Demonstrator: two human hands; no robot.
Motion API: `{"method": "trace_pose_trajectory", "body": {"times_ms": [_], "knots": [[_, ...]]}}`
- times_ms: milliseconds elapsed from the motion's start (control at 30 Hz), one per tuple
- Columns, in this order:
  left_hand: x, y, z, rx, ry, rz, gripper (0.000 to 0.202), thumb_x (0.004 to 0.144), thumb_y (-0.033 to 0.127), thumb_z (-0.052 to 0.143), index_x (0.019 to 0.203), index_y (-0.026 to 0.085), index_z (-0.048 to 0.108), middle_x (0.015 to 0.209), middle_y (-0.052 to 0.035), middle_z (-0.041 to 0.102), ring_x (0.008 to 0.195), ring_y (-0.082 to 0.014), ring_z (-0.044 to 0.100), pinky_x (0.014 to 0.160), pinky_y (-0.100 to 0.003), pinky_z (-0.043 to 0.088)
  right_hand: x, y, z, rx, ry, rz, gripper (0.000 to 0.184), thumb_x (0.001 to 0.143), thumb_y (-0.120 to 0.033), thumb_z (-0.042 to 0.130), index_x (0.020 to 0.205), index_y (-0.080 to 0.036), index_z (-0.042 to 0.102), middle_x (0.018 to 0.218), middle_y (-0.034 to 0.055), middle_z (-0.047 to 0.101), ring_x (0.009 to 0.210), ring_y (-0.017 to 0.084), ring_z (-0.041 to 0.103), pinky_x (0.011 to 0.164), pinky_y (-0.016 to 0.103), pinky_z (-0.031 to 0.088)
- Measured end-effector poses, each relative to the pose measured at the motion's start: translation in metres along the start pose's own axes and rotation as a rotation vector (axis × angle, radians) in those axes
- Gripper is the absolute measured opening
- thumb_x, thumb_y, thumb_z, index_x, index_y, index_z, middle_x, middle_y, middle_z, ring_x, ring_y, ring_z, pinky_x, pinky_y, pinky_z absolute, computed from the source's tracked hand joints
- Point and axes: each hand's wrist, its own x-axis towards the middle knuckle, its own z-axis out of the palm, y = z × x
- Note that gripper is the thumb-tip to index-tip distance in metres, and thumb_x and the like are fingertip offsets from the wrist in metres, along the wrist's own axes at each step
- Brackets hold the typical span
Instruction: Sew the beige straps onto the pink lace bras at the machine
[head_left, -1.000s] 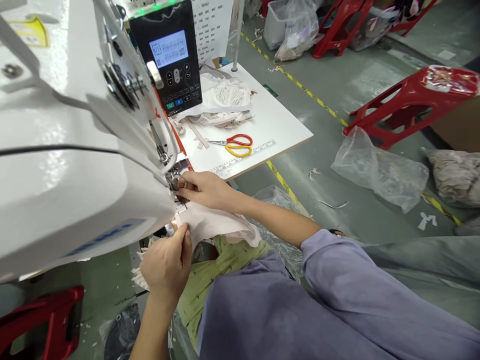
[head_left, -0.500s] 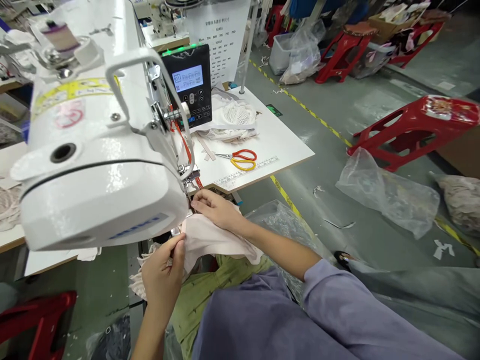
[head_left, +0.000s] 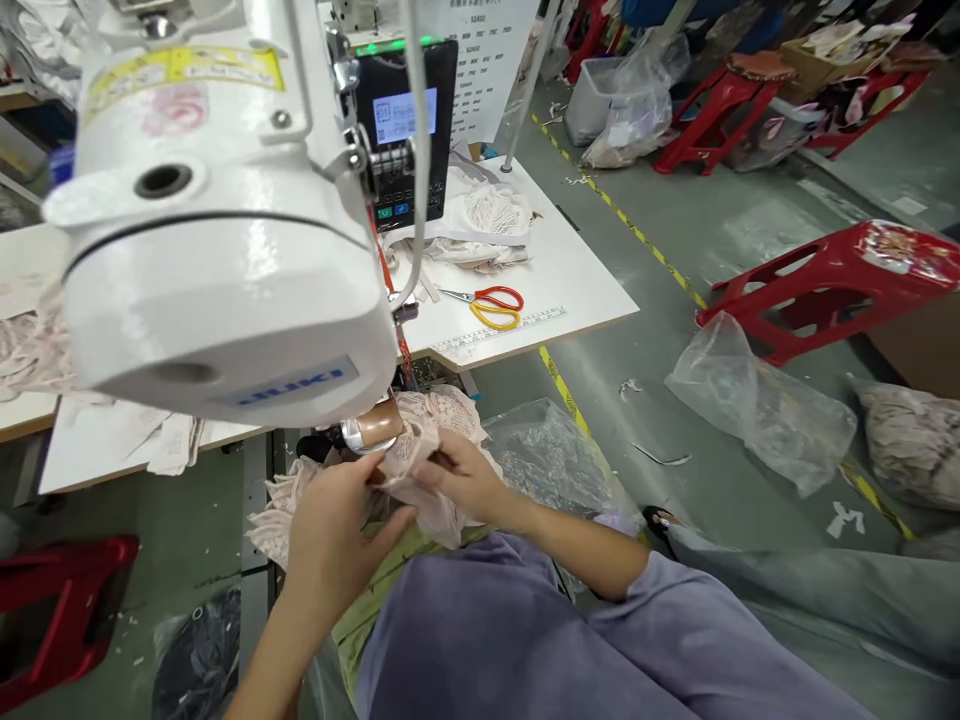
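Both my hands hold a pale pink lace fabric piece [head_left: 411,452] in front of me, just below the head of a white sewing machine [head_left: 217,240]. My left hand [head_left: 334,535] grips the piece from the left and below. My right hand [head_left: 465,478] pinches its right edge. A copper-coloured cylinder [head_left: 379,425] of the machine sits right above the fabric. More pink lace pieces [head_left: 442,405] lie heaped behind my hands.
The white table [head_left: 577,285] carries red-and-yellow scissors [head_left: 491,303], a ruler strip [head_left: 502,330], a lace pile [head_left: 487,215] and a control panel [head_left: 409,130]. Red plastic stools [head_left: 825,280] and plastic bags [head_left: 757,400] stand on the green floor at right.
My hands have drawn the pink fabric back from under the machine's needle area toward my lap. The camera view has shifted up and left.
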Motion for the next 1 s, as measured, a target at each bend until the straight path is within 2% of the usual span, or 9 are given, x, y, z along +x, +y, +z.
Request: {"method": "trace_pose_trajectory", "body": {"times_ms": [133,167,233,300,400,700,833,900,1000], "knots": [[-0.002,0.0,0.008,0.163,0.016,0.257,0.018,0.098,0.029,0.053,0.091,0.017,0.064,0.063,-0.001,0.057,0.06,-0.0197,0.052,0.056,-0.033,0.037,-0.014,0.0,-0.002,-0.379,-0.076,-0.587,0.013,0.097,-0.03,0.061,0.093,-0.019,0.069,0.083,0.0035,0.065,0.076,0.015,0.062,0.069,0.027,0.05],[-0.003,-0.002,0.009,0.181,0.053,0.292,0.018,0.098,0.025,0.052,0.088,0.017,0.063,0.062,-0.0013,0.056,0.059,-0.0195,0.05,0.057,-0.033,0.035,-0.016,0.001,-0.003,-0.421,-0.073,-0.685,0.011,0.097,-0.027,0.061,0.095,-0.02,0.069,0.084,0.004,0.066,0.075,0.015,0.063,0.069,0.028,0.05],[-0.007,-0.004,0.008,0.192,0.143,0.327,0.015,0.098,0.023,0.052,0.09,0.016,0.063,0.063,-0.002,0.056,0.061,-0.0192,0.048,0.059,-0.033,0.036,-0.018,0.004,-0.004,-0.467,-0.074,-0.777,0.011,0.096,-0.025,0.061,0.095,-0.021,0.07,0.085,0.0045,0.066,0.075,0.016,0.065,0.068,0.028,0.051],[-0.01,-0.005,0.006,0.176,0.215,0.344,0.012,0.098,0.021,0.052,0.095,0.016,0.063,0.063,-0.0022,0.056,0.062,-0.0187,0.048,0.062,-0.032,0.038,-0.02,0.007,-0.005,-0.491,-0.092,-0.804,0.01,0.095,-0.025,0.062,0.094,-0.021,0.071,0.086,0.0042,0.067,0.077,0.016,0.067,0.07,0.028,0.053],[-0.012,-0.005,0.005,0.161,0.252,0.35,0.009,0.097,0.019,0.054,0.098,0.017,0.063,0.063,-0.0018,0.056,0.062,-0.0183,0.049,0.065,-0.032,0.04,-0.022,0.01,-0.004,-0.52,-0.117,-0.828,0.007,0.092,-0.022,0.064,0.092,-0.022,0.071,0.088,0.004,0.069,0.078,0.016,0.069,0.073,0.028,0.056],[-0.013,-0.006,0.003,0.16,0.265,0.379,0.012,0.095,0.018,0.057,0.105,0.015,0.063,0.064,-0.0022,0.059,0.063,-0.0181,0.056,0.069,-0.032,0.045,-0.021,0.008,-0.005,-0.498,-0.182,-0.794,0.007,0.092,-0.022,0.064,0.092,-0.021,0.071,0.092,0.0062,0.071,0.086,0.017,0.071,0.081,0.03,0.058],[-0.013,-0.008,0.001,-0.025,0.209,0.484,0.015,0.094,0.012,0.056,0.108,0.017,0.059,0.069,-0.0036,0.064,0.065,-0.017,0.057,0.067,-0.03,0.045,-0.022,0.006,-0.006,-0.494,-0.212,-0.729,0.017,0.097,-0.031,0.058,0.091,-0.02,0.069,0.092,0.0079,0.071,0.088,0.018,0.071,0.081,0.029,0.058],[-0.014,-0.008,0.0,-0.095,0.175,0.506,0.012,0.095,0.012,0.054,0.104,0.017,0.058,0.068,-0.0038,0.064,0.063,-0.0164,0.055,0.062,-0.029,0.043,-0.023,0.004,-0.006,-0.466,-0.215,-0.733,0.016,0.098,-0.03,0.058,0.092,-0.019,0.068,0.091,0.0083,0.071,0.087,0.017,0.071,0.08,0.028,0.058],[-0.016,-0.006,-0.001,-0.106,0.197,0.502,0.009,0.096,0.013,0.053,0.102,0.018,0.058,0.065,-0.0028,0.062,0.061,-0.0161,0.054,0.06,-0.028,0.042,-0.023,0.001,-0.004,-0.413,-0.213,-0.751,0.011,0.097,-0.026,0.06,0.095,-0.018,0.066,0.089,0.0083,0.071,0.086,0.016,0.071,0.08,0.027,0.058]]}}
